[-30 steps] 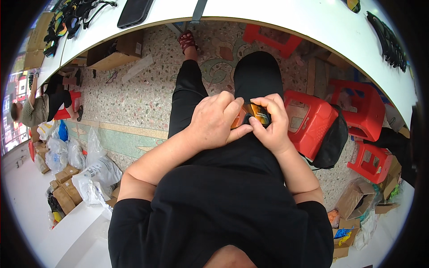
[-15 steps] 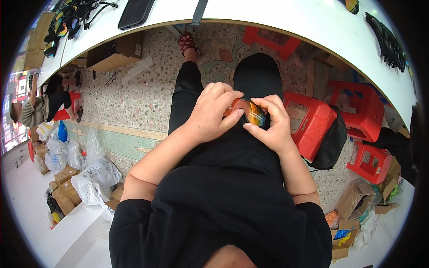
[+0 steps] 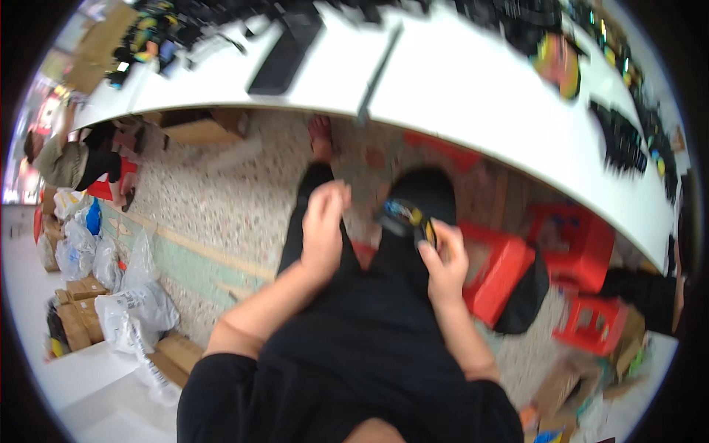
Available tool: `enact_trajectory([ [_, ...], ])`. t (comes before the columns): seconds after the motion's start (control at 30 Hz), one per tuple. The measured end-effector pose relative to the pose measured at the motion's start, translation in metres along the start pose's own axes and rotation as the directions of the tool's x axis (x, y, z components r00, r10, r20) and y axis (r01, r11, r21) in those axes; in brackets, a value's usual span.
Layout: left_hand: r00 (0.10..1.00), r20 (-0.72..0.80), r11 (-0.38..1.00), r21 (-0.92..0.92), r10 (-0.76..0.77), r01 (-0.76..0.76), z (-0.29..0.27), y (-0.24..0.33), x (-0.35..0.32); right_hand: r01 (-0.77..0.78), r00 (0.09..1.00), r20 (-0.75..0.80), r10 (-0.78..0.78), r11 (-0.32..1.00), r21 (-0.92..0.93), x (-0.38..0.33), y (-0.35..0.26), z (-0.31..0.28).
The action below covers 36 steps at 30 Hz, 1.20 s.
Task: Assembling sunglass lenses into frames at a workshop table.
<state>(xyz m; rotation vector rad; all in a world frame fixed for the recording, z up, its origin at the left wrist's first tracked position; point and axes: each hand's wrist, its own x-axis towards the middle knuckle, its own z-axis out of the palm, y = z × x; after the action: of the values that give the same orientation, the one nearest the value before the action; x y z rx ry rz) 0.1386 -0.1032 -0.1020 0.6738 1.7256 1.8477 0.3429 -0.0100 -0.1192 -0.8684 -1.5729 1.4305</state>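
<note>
Your right hand (image 3: pixel 447 260) grasps the near right end of 1 dark, shiny eyewear piece (image 3: pixel 402 212) over your right leg (image 3: pixel 428 184), near side of the white table (image 3: pixel 443 81); your left hand (image 3: pixel 323 230), apart at left, half-curled, too blurred to tell whether it grips anything.

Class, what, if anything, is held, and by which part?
A glossy tinted lens, pinched at its right end by the right grip; left grip shows nothing held.

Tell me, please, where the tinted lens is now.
In the head view, the right hand holds the tinted lens right of centre, over the right thigh.
</note>
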Motion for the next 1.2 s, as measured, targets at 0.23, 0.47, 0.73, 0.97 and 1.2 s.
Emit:
enact_trajectory([
  [0.23,0.759,0.557,0.812,-0.237,-0.337,0.534,0.035,-0.017,-0.051,-0.116,0.993,0.031,0.114,0.987,0.110,-0.022,0.010,0.001],
  [0.47,0.788,0.517,0.763,-0.342,-0.334,0.549,0.053,-0.031,-0.042,-0.129,0.989,0.091,0.119,0.985,0.117,-0.021,0.005,0.011],
  [0.73,0.817,0.421,0.738,-0.386,-0.393,0.554,0.051,-0.025,-0.037,-0.015,0.991,0.133,0.028,0.995,-0.097,-0.014,0.002,0.018],
  [0.97,0.829,0.333,0.827,-0.196,-0.450,0.527,0.052,-0.026,-0.040,0.200,0.972,0.191,-0.134,0.899,-0.391,-0.011,0.001,0.006],
  [1.2,0.777,0.523,0.900,-0.041,-0.351,0.434,0.058,-0.032,-0.053,-0.076,0.977,0.195,0.080,0.997,-0.028,-0.001,0.010,-0.011],
])
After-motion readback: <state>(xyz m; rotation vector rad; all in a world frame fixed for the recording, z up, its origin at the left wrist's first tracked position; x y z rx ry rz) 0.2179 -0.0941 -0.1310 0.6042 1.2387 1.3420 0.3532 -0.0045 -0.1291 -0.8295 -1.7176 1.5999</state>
